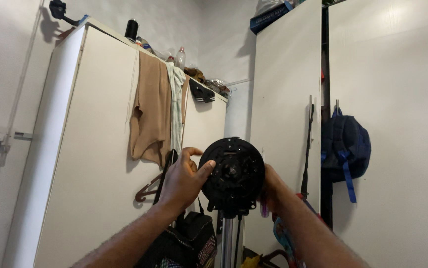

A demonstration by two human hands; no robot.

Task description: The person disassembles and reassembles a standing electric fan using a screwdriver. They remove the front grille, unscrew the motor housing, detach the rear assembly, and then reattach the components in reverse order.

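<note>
A round black motor housing [232,172] of a stand fan sits on top of a metal pole [228,240], facing me at the centre of the head view. My left hand [181,179] grips its left rim, thumb on the front face. My right hand [269,191] is behind the housing's right side, mostly hidden, with fingers wrapped toward the back.
A white wardrobe [99,164] stands to the left with a tan cloth [150,114], a hanger and bottles on top. A dark blue backpack [345,146] hangs on the right door. A black bag [189,243] sits below my left arm.
</note>
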